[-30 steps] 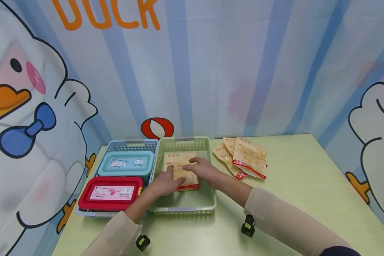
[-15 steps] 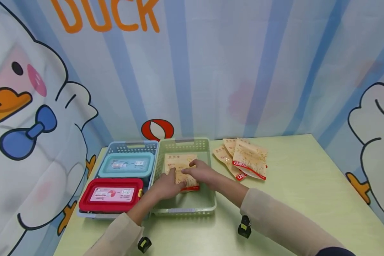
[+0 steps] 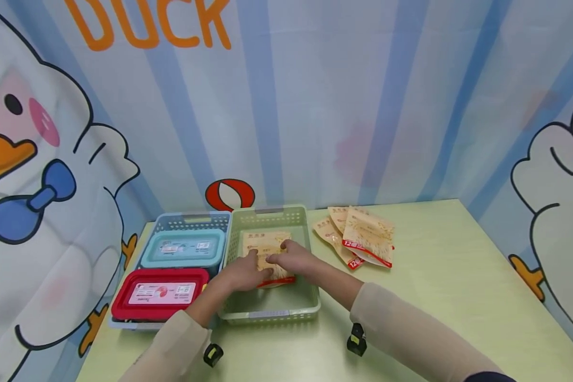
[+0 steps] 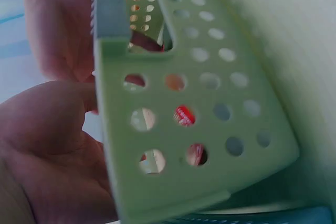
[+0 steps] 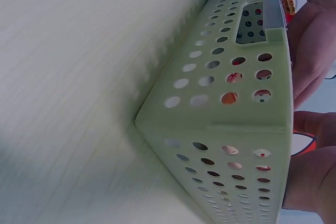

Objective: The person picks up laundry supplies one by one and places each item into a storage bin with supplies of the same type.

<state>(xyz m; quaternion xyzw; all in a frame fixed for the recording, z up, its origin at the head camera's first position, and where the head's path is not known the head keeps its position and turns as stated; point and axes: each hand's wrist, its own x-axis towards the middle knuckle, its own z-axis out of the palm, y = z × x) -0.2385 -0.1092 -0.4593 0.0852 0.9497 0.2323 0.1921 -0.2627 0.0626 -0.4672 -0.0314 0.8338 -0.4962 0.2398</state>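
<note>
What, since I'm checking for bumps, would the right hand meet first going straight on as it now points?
Most likely the packet in the green basket, right by the right hand; whether they touch is unclear.

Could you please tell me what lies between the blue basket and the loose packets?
The head view shows the green basket, with left hand and right hand over its packet.

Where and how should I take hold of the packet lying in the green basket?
Probably grip the packet by its left and right edges, reaching from above, the left hand and right hand on opposite sides: it lies printed face up, and the walls of the green basket hinder a low approach.
</note>
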